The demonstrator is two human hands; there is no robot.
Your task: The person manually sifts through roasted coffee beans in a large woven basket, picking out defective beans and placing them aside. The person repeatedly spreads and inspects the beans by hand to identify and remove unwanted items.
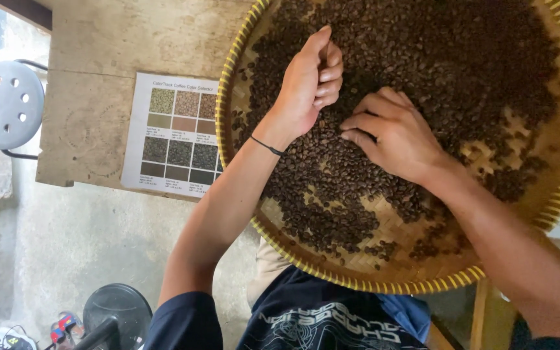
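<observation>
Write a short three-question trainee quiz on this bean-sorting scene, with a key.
1. True or false: the left hand lies flat and open on the beans.
2. Which lies on the wooden table beside the woven tray? A) a metal scoop B) a printed colour chart C) a glass jar
3. What does the right hand rest on?

Key
1. False: its fingers are curled in over the dark beans; whether they grip any cannot be told.
2. B, the colour chart.
3. The dark beans in the tray, fingers spread and pointing left.
</observation>
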